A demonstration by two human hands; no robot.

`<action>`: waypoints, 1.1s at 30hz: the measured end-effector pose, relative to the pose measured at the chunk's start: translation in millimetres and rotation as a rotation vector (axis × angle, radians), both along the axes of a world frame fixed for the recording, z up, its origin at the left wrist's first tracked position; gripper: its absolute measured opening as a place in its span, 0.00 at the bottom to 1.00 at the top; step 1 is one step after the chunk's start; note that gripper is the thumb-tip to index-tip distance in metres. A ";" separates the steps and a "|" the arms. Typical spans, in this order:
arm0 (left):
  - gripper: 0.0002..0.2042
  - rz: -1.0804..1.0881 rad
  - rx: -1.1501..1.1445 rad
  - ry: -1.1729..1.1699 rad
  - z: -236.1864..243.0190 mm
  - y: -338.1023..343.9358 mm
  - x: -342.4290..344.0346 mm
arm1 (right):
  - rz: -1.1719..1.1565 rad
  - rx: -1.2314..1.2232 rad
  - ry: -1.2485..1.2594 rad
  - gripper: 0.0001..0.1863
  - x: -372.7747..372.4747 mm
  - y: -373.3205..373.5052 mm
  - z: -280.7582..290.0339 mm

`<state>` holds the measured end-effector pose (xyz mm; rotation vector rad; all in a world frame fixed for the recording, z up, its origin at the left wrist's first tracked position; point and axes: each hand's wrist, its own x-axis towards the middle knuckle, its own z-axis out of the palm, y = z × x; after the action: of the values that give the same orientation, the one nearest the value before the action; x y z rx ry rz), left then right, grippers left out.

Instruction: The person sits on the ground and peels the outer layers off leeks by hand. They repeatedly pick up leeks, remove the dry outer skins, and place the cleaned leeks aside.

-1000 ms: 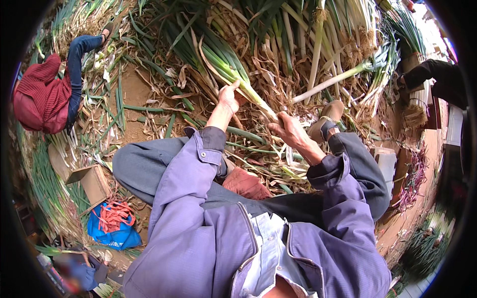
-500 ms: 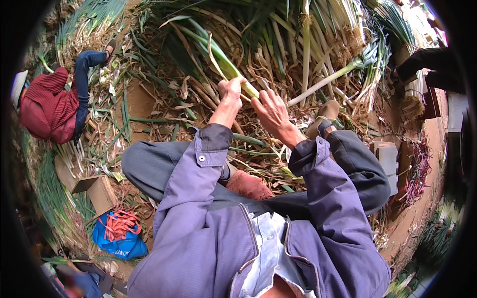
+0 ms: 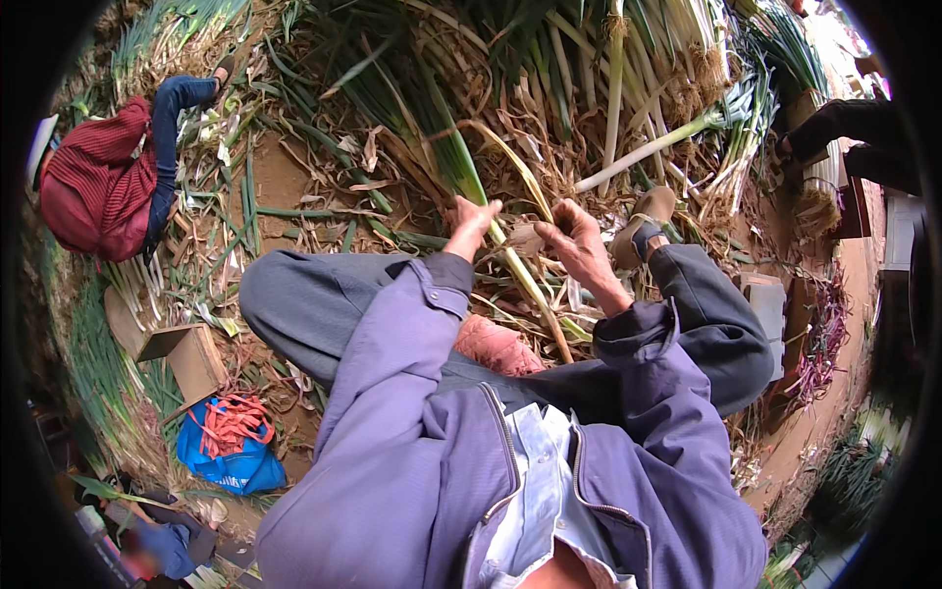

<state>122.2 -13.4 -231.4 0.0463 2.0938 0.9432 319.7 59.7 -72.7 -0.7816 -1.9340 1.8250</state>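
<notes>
My left hand [image 3: 469, 228] is wrapped round a long green onion [image 3: 526, 277]. Its green leaves point away from me, and its pale stem slants down to the right over my lap. To the right, the fingers of my right hand [image 3: 581, 247] are closed on a yellowed onion leaf [image 3: 522, 169]. That strip arches up from the hand and back toward the onion's leaves; whether it is still joined to the plant, I cannot tell. Just beyond my hands lies a big heap of green onions [image 3: 579, 74], with one white-stemmed onion [image 3: 648, 155] lying across its right side.
Dry leaf litter [image 3: 373, 187] covers the ground around my crossed legs. At the left are a person in a red top [image 3: 98, 191], a cardboard box [image 3: 196, 363] and a blue bag of red strips [image 3: 231, 461]. Another person's dark-clothed legs [image 3: 834, 128] are at the right.
The onion has tilted more upright and come closer to me, its stem now showing below my left hand. My right hand has moved off the stem to the right, drawing the yellowed leaf along.
</notes>
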 end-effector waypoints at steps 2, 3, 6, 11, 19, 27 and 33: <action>0.57 -0.020 -0.009 0.053 -46.7 -3.1 19.7 | 0.036 0.249 -0.205 0.13 8.9 8.2 22.1; 0.57 -0.018 -0.095 -0.021 -3.2 1.6 27.8 | 0.061 0.333 -0.294 0.13 21.5 16.1 18.0; 0.30 -0.098 -0.186 0.207 -3.0 7.2 25.3 | 0.207 0.661 -0.655 0.15 71.0 25.0 -25.4; 0.17 0.137 0.110 0.005 4.1 -3.7 9.5 | 0.231 0.575 -0.542 0.25 59.8 20.9 -65.0; 0.11 0.100 0.967 -0.791 72.4 -11.2 -9.0 | 0.206 0.057 -0.258 0.30 -67.4 25.6 -34.6; 0.12 -0.064 1.063 -0.724 172.0 4.2 -33.8 | -0.005 0.175 0.023 0.15 -91.0 28.7 21.1; 0.16 -0.025 1.250 -0.250 193.2 14.1 -42.3 | -0.039 0.760 0.108 0.09 -76.0 19.3 29.4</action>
<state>79.9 0.7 -38.2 0.5515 1.0063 1.9635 243.7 79.0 -43.3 -0.4403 -2.2606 0.9379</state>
